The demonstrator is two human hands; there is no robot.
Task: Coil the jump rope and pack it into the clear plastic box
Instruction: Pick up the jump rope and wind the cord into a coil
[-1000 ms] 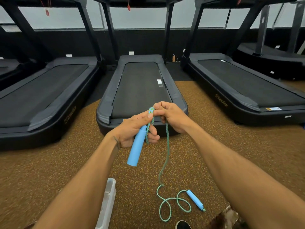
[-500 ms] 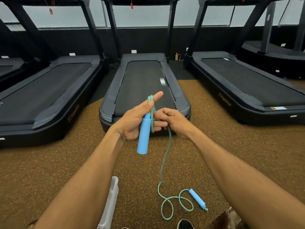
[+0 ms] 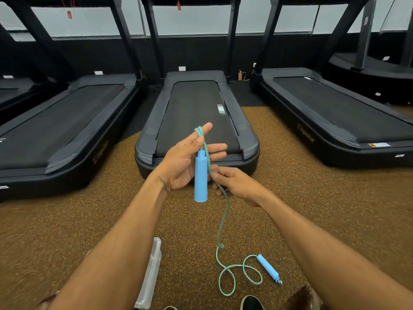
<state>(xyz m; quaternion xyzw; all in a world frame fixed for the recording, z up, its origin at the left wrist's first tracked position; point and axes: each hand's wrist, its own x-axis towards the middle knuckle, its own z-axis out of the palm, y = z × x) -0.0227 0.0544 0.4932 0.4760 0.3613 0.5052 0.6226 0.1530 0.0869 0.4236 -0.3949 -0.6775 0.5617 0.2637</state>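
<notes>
1. The clear plastic box (image 3: 149, 274) lies on the floor at my lower left, mostly behind my left forearm; I cannot tell what it holds.
2. My left hand (image 3: 185, 162) is spread open, fingers extended. The rope loops over the forefinger and the blue handle (image 3: 200, 177) hangs against the palm.
3. My right hand (image 3: 237, 186) pinches the jump rope (image 3: 223, 222) just beside that handle.
4. The second handle (image 3: 269, 270) rests on the floor amid loose rope loops.
5. Risk: with no closed grip, the loop may slip off the forefinger; the floor loops may knot under tension.
</notes>
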